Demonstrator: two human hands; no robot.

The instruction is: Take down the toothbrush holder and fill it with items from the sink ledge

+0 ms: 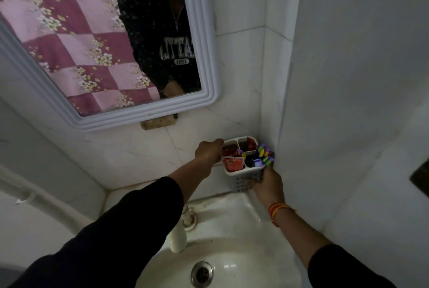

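Observation:
The white toothbrush holder [241, 179] is a small perforated plastic caddy with several compartments, held up against the tiled wall in the corner above the sink. Red sachets [234, 163] fill its left compartments and purple and yellow packets [263, 155] stick out of the right one. My left hand [209, 152] grips the holder's left rim at the wall. My right hand [268, 183] grips it from below at the front right corner.
A white basin [243, 213] with a drain [201, 273] and a white tap [178, 236] lies below the holder. A white-framed mirror [209, 55] hangs at upper left. A plain wall [348, 102] closes the right side, and a white pipe [34, 197] runs at left.

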